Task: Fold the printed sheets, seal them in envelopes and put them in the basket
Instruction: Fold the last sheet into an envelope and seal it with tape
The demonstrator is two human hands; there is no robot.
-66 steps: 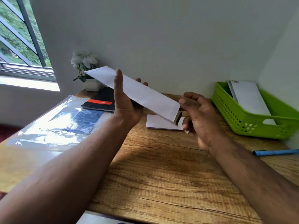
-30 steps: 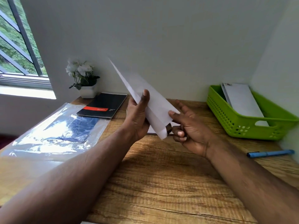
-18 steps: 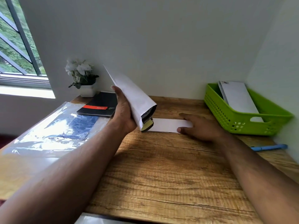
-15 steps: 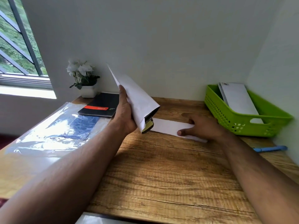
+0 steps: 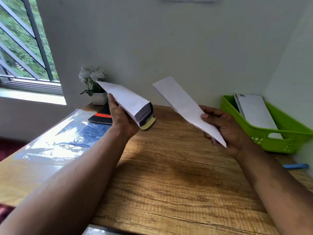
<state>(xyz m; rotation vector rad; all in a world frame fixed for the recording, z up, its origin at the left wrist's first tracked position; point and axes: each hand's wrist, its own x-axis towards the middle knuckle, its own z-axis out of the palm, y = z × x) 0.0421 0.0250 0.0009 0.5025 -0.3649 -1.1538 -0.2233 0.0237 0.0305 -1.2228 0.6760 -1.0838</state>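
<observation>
Folded sheet held in the right hand, well above the worktop, long and narrow, tilted with far end raised. Near end pinched: thumb on the upper face, fingers curled beneath, only their tips showing past the paper's lower edge. Left of the folded sheet and apart from it, white envelope gripped by the left hand, thumb along its near edge, other fingers hidden behind it. Open mouth of the envelope turned toward the folded sheet, dark printed lining visible inside, yellow strip on the flap hanging below the mouth. Far corner of the envelope overlapping the view of a small potted plant with white flowers. Right of the folded sheet, green basket on the worktop against the wall, with white envelopes leaning inside. In front of the basket, blue pen lying flat. Left of the held envelope, black notebook with a red band, and nearer, a clear plastic sleeve spread flat.
</observation>
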